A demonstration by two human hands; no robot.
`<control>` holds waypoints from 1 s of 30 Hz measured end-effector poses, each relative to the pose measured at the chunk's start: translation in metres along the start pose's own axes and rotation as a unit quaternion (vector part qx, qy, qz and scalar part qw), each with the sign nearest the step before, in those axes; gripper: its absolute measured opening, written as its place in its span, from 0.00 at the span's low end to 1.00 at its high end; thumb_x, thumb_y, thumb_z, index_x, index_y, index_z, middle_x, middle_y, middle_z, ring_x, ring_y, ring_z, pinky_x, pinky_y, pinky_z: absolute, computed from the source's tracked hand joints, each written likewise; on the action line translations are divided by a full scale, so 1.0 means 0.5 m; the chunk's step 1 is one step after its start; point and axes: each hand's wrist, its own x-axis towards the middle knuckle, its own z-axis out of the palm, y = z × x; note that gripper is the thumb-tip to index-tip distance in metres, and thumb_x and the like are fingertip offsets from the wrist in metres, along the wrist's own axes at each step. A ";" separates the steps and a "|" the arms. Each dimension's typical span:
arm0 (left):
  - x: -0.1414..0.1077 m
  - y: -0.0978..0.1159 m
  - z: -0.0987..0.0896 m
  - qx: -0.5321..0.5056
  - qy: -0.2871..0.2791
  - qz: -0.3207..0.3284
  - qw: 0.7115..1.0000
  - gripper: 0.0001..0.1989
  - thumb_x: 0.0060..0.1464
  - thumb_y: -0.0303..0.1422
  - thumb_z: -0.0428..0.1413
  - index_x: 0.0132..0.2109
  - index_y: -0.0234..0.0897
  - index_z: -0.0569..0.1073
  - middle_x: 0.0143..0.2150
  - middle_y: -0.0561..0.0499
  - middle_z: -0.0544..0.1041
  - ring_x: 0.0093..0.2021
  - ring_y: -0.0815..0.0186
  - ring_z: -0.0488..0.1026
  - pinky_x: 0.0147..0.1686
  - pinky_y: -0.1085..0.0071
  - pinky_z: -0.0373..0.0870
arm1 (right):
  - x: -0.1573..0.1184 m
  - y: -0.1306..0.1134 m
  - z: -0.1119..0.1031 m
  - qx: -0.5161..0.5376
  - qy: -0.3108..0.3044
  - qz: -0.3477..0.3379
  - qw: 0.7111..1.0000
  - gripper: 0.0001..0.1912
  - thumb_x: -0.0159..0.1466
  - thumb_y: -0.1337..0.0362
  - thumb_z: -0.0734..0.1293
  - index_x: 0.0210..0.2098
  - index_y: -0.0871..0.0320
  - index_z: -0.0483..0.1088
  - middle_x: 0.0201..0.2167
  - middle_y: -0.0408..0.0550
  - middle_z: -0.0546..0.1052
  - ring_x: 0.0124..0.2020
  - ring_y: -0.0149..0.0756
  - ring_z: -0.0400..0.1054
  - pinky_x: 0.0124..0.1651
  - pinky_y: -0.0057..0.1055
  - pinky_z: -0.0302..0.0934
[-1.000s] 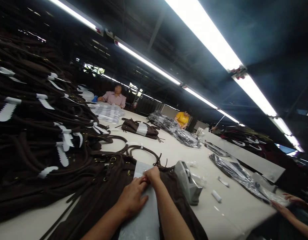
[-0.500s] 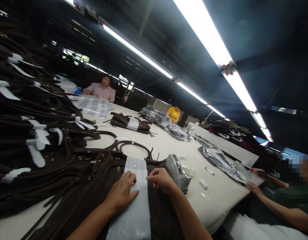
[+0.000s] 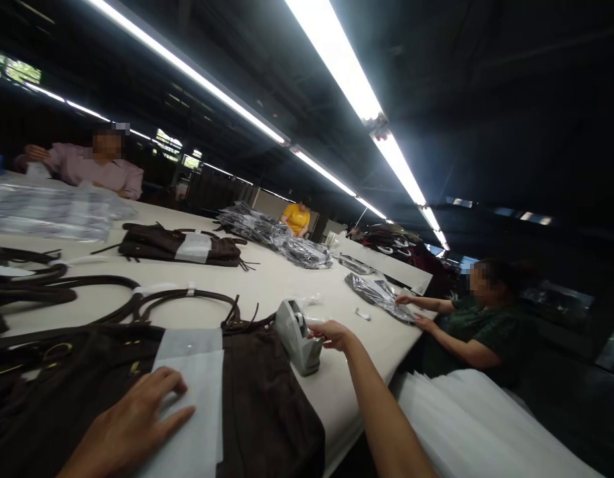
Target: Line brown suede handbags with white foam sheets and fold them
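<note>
My left hand point(image 3: 142, 408) lies with fingers apart on a white wrapping strip point(image 3: 200, 385) that runs down over a dark brown bag point(image 3: 267, 398). My right hand point(image 3: 331, 334) is at the grey tape dispenser point(image 3: 297, 342), its fingers pinched together at the dispenser's right side. What those fingertips hold is too small to make out. The bag's looped handles point(image 3: 187, 299) lie behind it on the white table.
Another wrapped brown bag point(image 3: 152, 247) lies farther back. Plastic-covered items point(image 3: 307, 252) sit mid-table. At right, a person in dark green point(image 3: 476, 338) handles a plastic-covered item point(image 3: 376, 295); white sheets point(image 3: 466, 405) are stacked nearby. Two more people are behind the table.
The view has turned right. My right hand has left the white strip and moved over to the tape dispenser. My left hand stays on the strip.
</note>
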 end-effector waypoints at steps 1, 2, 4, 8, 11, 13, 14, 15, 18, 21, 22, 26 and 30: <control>-0.002 0.003 -0.002 0.001 -0.002 -0.008 1.000 0.15 0.52 0.48 0.49 0.39 0.45 0.70 0.48 0.51 0.72 0.45 0.59 0.72 0.43 0.63 0.69 | 0.001 -0.002 0.007 0.002 0.001 -0.005 1.000 0.09 0.51 0.62 0.74 0.25 0.62 0.75 0.23 0.45 0.76 0.22 0.27 0.64 0.28 0.25 0.57; -0.004 0.007 -0.006 0.004 -0.008 -0.016 1.000 0.15 0.52 0.48 0.48 0.40 0.45 0.70 0.49 0.51 0.71 0.45 0.59 0.72 0.43 0.63 0.69 | 0.002 -0.004 0.012 0.004 0.009 -0.011 1.000 0.08 0.49 0.65 0.75 0.24 0.62 0.74 0.22 0.44 0.76 0.22 0.27 0.63 0.27 0.24 0.56; -0.008 0.015 -0.012 0.011 -0.018 -0.032 0.999 0.16 0.52 0.49 0.47 0.40 0.46 0.70 0.50 0.51 0.71 0.46 0.59 0.72 0.43 0.62 0.69 | -0.003 -0.010 0.015 0.010 0.038 -0.032 0.999 0.07 0.47 0.68 0.74 0.22 0.62 0.73 0.20 0.43 0.74 0.21 0.28 0.63 0.26 0.24 0.55; -0.012 0.024 -0.016 0.013 -0.021 -0.037 0.999 0.17 0.51 0.49 0.47 0.41 0.45 0.70 0.49 0.50 0.71 0.47 0.58 0.72 0.43 0.63 0.69 | -0.038 -0.008 0.000 0.009 0.100 -0.110 0.989 0.07 0.50 0.63 0.72 0.23 0.61 0.74 0.20 0.42 0.75 0.25 0.30 0.66 0.27 0.24 0.55; -0.012 0.022 -0.014 0.013 -0.015 -0.030 0.999 0.17 0.51 0.49 0.48 0.41 0.45 0.70 0.50 0.50 0.71 0.48 0.58 0.72 0.42 0.63 0.69 | -0.071 0.019 -0.011 -0.025 0.109 -0.142 0.984 0.10 0.53 0.60 0.70 0.23 0.61 0.76 0.20 0.44 0.77 0.24 0.31 0.67 0.28 0.24 0.56; -0.011 0.019 -0.012 0.013 -0.011 -0.027 0.999 0.17 0.52 0.49 0.48 0.41 0.46 0.71 0.51 0.50 0.71 0.48 0.58 0.71 0.42 0.63 0.69 | -0.085 0.050 -0.006 -0.058 0.114 -0.138 0.982 0.10 0.53 0.61 0.69 0.21 0.60 0.76 0.18 0.45 0.76 0.22 0.31 0.67 0.28 0.25 0.56; -0.011 0.017 -0.011 0.013 -0.009 -0.024 1.000 0.17 0.52 0.49 0.48 0.41 0.46 0.71 0.51 0.50 0.71 0.49 0.58 0.71 0.42 0.63 0.69 | -0.090 0.069 0.000 -0.075 0.122 -0.132 0.981 0.10 0.53 0.62 0.68 0.20 0.59 0.75 0.17 0.45 0.76 0.22 0.32 0.67 0.28 0.25 0.56; -0.011 0.016 -0.010 0.011 -0.006 -0.019 1.000 0.16 0.52 0.48 0.49 0.41 0.45 0.71 0.51 0.50 0.71 0.49 0.58 0.71 0.43 0.63 0.69 | -0.094 0.090 0.008 -0.092 0.136 -0.124 0.979 0.10 0.53 0.63 0.68 0.18 0.58 0.75 0.17 0.46 0.76 0.22 0.32 0.68 0.28 0.26 0.56; -0.014 0.014 -0.010 -0.001 0.014 0.000 1.000 0.14 0.52 0.45 0.51 0.40 0.45 0.73 0.51 0.51 0.72 0.52 0.58 0.70 0.47 0.63 0.68 | -0.107 0.146 0.031 -0.131 0.187 -0.096 0.969 0.12 0.51 0.68 0.68 0.12 0.57 0.71 0.15 0.48 0.75 0.23 0.36 0.70 0.31 0.29 0.56; -0.027 0.023 -0.017 -0.009 0.026 0.011 1.000 0.12 0.53 0.42 0.52 0.40 0.45 0.74 0.51 0.52 0.73 0.53 0.59 0.69 0.49 0.64 0.68 | -0.130 0.163 0.038 -0.154 0.215 -0.096 0.960 0.16 0.54 0.66 0.67 0.11 0.56 0.70 0.16 0.50 0.75 0.24 0.39 0.70 0.33 0.31 0.57; -0.032 0.029 -0.021 -0.007 0.025 0.012 1.000 0.11 0.53 0.41 0.52 0.41 0.45 0.74 0.51 0.52 0.74 0.52 0.59 0.70 0.49 0.65 0.68 | -0.139 0.153 0.039 -0.137 0.213 -0.114 0.961 0.16 0.57 0.63 0.66 0.14 0.56 0.72 0.18 0.50 0.76 0.24 0.38 0.70 0.33 0.32 0.58; -0.048 0.050 -0.037 0.006 0.022 0.013 1.000 0.12 0.54 0.38 0.53 0.43 0.44 0.77 0.51 0.52 0.75 0.53 0.59 0.69 0.50 0.65 0.67 | -0.180 0.048 0.098 0.094 0.079 -0.196 0.973 0.16 0.56 0.52 0.69 0.30 0.60 0.79 0.27 0.51 0.80 0.24 0.34 0.68 0.27 0.29 0.59; -0.057 0.052 -0.040 -0.003 0.015 0.006 1.000 0.15 0.55 0.35 0.53 0.48 0.43 0.77 0.54 0.50 0.74 0.56 0.59 0.67 0.54 0.64 0.65 | -0.219 -0.077 0.264 0.210 -0.109 -0.167 0.957 0.15 0.49 0.57 0.75 0.28 0.64 0.78 0.24 0.51 0.79 0.20 0.26 0.64 0.22 0.23 0.57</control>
